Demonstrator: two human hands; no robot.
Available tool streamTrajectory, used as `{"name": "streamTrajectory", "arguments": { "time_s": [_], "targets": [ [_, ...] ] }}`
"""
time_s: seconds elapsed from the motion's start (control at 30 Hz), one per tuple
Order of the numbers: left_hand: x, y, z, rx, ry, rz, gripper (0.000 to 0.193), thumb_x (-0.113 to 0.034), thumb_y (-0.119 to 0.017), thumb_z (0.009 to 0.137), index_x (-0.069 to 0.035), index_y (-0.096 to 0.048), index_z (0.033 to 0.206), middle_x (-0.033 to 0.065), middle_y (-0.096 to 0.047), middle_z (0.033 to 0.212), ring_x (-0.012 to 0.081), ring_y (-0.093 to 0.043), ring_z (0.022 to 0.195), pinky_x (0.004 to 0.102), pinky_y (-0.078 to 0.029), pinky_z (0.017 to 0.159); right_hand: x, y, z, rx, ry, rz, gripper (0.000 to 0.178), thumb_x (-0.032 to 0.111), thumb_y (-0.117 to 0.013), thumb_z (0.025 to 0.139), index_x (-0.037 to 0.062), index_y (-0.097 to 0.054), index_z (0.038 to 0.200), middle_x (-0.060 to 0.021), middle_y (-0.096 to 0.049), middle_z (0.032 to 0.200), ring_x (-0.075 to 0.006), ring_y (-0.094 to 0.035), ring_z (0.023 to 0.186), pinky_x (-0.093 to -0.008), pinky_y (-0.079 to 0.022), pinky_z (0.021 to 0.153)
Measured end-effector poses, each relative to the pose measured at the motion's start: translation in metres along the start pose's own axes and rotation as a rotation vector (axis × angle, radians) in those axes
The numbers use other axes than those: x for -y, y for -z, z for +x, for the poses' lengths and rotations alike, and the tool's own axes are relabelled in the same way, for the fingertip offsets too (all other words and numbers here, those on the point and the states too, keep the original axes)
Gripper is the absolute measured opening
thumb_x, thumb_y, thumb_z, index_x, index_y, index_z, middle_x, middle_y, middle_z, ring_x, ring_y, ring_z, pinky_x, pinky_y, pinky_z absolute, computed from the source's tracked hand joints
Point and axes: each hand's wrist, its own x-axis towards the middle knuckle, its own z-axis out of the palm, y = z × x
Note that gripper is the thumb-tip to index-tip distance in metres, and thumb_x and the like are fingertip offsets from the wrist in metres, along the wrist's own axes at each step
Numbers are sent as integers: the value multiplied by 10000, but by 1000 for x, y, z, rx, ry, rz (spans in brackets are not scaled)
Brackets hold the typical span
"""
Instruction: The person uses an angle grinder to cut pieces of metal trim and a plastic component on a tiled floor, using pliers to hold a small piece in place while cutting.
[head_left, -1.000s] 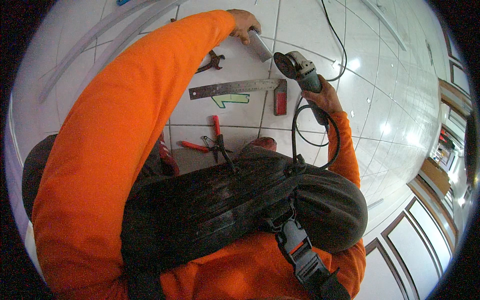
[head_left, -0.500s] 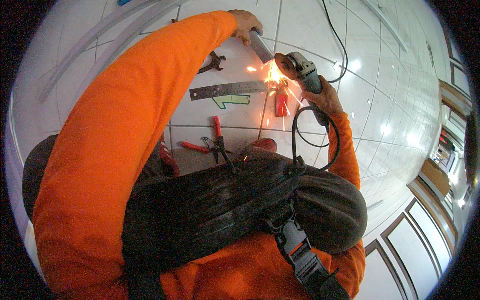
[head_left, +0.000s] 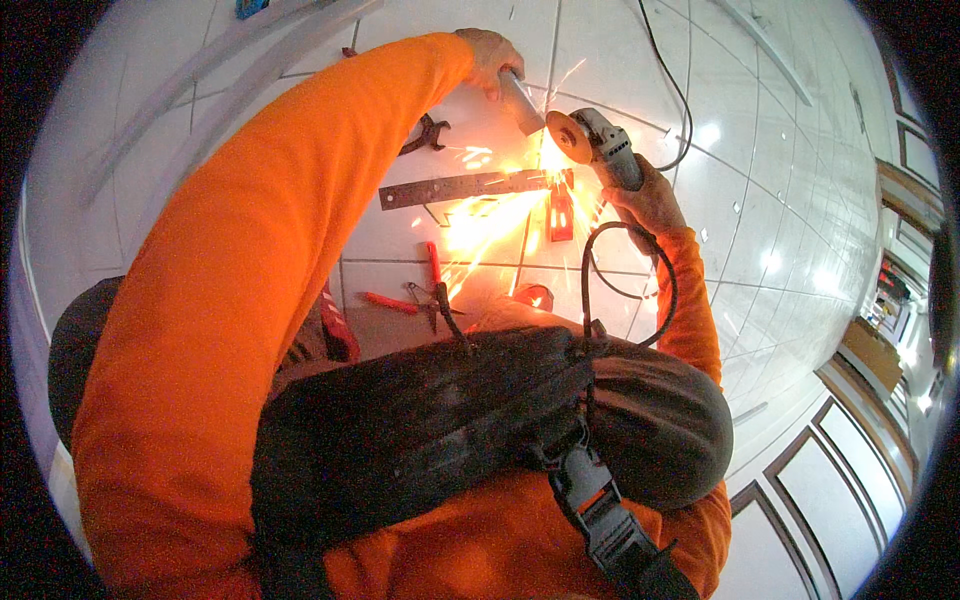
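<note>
My left hand is closed round a short grey metal tube above the tiled floor. In my right hand is an angle grinder, its round disc against the tube's near end. Bright sparks stream from the contact toward me, and their glare hides part of the floor. Just below lies a steel ruler, with a red tool by its right end. The grinder's black cable loops beside my right forearm.
Red-handled pliers lie close to my feet. A dark, rusty wrench-like tool sits left of the tube. Long metal profiles stretch across the floor at left; another long strip lies at far right. A dark cord runs behind the grinder.
The spark spray has grown much larger and brighter, now spreading down over the ruler toward my feet. Both hands keep nearly the same places, with the disc still at the tube.
</note>
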Motion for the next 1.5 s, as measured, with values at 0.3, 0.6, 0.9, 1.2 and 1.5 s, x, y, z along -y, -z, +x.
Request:
{"name": "streamTrajectory", "arguments": {
  "time_s": [0.3, 0.6, 0.9, 1.2, 1.5],
  "targets": [
    [-8, 4, -7, -1, 74, -10, 645, -277, -812, 630, -150, -637, 1238, 119, -685, 1137, 346, -647, 1048, 476, -521, 873, 14, 4, -2, -8, -42, -134, 639, 330, -828, 643, 64, -593, 1175, -152, -704, 1033, -301, -683, 970, -388, -518, 856],
    [-14, 9, -7, 37, 124, -17, 643, -259, -816, 659, -164, -627, 1266, 101, -697, 1128, 324, -662, 1034, 455, -524, 888, 9, 5, 2, 19, -67, -87, 633, 310, -824, 647, 49, -593, 1175, -148, -704, 1044, -288, -685, 958, -372, -516, 859],
    [-12, 5, -4, 14, 106, -7, 681, -285, -827, 642, -176, -616, 1280, 101, -687, 1151, 329, -644, 1072, 472, -513, 902, 15, 7, 3, 65, -41, 81, 606, 275, -819, 668, 48, -584, 1179, -153, -702, 1059, -307, -684, 951, -383, -525, 854],
    [-18, 6, -5, 12, 107, 13, 667, -304, -832, 636, -190, -628, 1261, 80, -694, 1141, 326, -650, 1053, 473, -513, 891, 12, 11, 9, 28, -10, -111, 628, 349, -813, 678, 68, -578, 1187, -154, -699, 1062, -322, -680, 990, -397, -522, 865],
    [-20, 14, -9, 81, 152, -73, 651, -297, -828, 659, -206, -625, 1270, 86, -709, 1094, 327, -679, 968, 469, -535, 838, 9, 12, 12, -9, 16, -195, 652, 343, -818, 652, 73, -580, 1195, -145, -701, 1060, -301, -682, 966, -394, -517, 869]
  ]
}}
